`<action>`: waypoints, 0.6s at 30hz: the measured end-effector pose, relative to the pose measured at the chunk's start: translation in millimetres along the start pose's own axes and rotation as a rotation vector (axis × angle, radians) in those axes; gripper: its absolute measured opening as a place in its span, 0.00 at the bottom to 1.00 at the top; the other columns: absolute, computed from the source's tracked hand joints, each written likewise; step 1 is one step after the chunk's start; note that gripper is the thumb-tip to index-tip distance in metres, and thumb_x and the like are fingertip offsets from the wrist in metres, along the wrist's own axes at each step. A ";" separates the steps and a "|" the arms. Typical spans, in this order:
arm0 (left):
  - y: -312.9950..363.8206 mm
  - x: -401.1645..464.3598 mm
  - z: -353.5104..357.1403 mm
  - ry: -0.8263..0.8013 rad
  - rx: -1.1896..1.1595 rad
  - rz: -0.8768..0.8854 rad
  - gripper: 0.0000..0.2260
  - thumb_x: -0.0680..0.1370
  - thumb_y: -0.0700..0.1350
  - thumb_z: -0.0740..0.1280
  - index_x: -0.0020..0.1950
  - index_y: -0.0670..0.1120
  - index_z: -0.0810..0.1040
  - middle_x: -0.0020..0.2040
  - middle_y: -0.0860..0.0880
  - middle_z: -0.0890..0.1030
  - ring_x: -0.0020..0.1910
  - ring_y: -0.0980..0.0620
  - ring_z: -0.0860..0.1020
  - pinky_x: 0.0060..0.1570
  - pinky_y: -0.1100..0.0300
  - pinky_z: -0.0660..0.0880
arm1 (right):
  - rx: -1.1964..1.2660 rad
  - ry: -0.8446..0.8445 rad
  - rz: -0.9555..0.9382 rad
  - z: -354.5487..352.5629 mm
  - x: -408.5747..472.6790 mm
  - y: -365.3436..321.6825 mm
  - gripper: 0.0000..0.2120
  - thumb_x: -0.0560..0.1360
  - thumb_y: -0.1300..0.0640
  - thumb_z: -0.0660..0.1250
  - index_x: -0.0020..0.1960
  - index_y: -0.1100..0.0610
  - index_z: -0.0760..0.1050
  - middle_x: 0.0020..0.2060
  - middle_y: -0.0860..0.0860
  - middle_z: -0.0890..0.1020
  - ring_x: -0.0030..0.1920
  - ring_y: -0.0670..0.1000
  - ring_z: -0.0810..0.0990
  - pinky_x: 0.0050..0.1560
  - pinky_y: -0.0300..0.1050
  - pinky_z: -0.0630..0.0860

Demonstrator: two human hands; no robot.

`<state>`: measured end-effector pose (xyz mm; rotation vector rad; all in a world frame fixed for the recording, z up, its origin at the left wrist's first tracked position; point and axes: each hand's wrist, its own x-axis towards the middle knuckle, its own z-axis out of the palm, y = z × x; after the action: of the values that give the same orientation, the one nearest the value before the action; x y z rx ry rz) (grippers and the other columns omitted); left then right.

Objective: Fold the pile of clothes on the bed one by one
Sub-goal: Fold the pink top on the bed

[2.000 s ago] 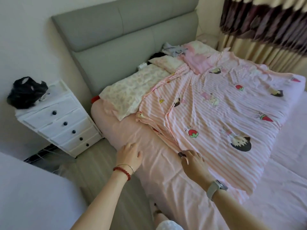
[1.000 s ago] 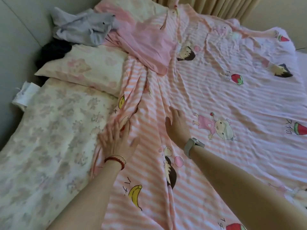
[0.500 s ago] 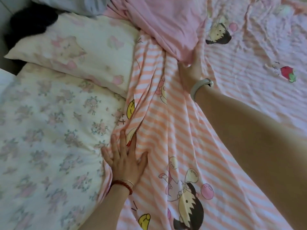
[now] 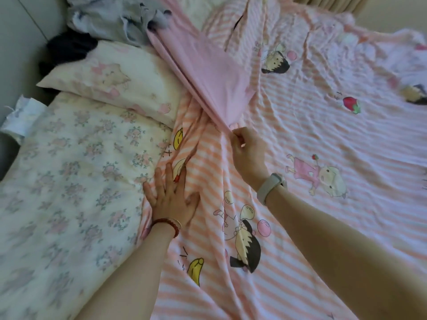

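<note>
In the head view, the right hand [image 4: 248, 153] has its grip pinched on the lower tip of a plain pink garment [image 4: 208, 72], which stretches taut up the bed to a grey garment [image 4: 120, 19] bunched by the headboard. The left hand [image 4: 172, 197] lies flat, fingers spread, grip apart, pressing the striped cartoon-print blanket [image 4: 312, 139] just beside a floral pillow [image 4: 69, 169].
</note>
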<state>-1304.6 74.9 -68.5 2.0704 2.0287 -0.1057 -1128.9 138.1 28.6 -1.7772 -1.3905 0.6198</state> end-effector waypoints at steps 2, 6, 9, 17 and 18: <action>2.0 -1.9 -22.0 -0.137 -0.062 0.011 0.32 0.76 0.66 0.47 0.75 0.58 0.37 0.74 0.50 0.32 0.73 0.46 0.31 0.62 0.43 0.23 | 0.040 0.013 0.019 -10.7 -33.0 -4.7 0.05 0.77 0.61 0.62 0.44 0.61 0.76 0.31 0.43 0.71 0.32 0.45 0.69 0.36 0.41 0.67; -0.9 -24.4 -60.7 0.031 -0.537 0.077 0.22 0.76 0.54 0.56 0.63 0.43 0.76 0.72 0.43 0.66 0.67 0.40 0.66 0.66 0.43 0.65 | 0.064 -0.020 0.056 -28.8 -105.0 -12.0 0.06 0.76 0.63 0.63 0.42 0.62 0.74 0.31 0.46 0.72 0.33 0.44 0.69 0.35 0.40 0.67; 13.0 -68.3 -91.6 0.137 -0.852 -0.093 0.22 0.76 0.55 0.58 0.61 0.41 0.77 0.64 0.45 0.75 0.63 0.44 0.71 0.61 0.53 0.69 | 0.105 -0.031 0.090 -42.7 -156.9 -20.7 0.07 0.75 0.60 0.61 0.41 0.61 0.74 0.32 0.49 0.74 0.34 0.47 0.71 0.36 0.35 0.66; 76.9 -87.3 -142.3 -0.047 -1.489 -0.356 0.33 0.73 0.49 0.68 0.74 0.46 0.58 0.68 0.47 0.70 0.65 0.47 0.71 0.62 0.52 0.70 | 0.093 -0.020 0.204 -122.0 -298.3 -6.0 0.09 0.73 0.49 0.58 0.37 0.52 0.71 0.30 0.43 0.73 0.33 0.41 0.70 0.35 0.35 0.66; 83.3 -94.5 -139.2 -0.043 -1.331 -0.331 0.29 0.75 0.45 0.67 0.73 0.44 0.61 0.68 0.45 0.71 0.65 0.45 0.71 0.61 0.57 0.69 | 0.100 -0.038 0.241 -134.4 -313.7 -2.3 0.08 0.72 0.48 0.58 0.37 0.49 0.70 0.31 0.42 0.74 0.33 0.40 0.70 0.35 0.34 0.66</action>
<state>-1241.1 12.8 97.0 0.8750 1.5842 0.8716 -1115.6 -198.9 81.1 -1.8746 -1.1571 0.8404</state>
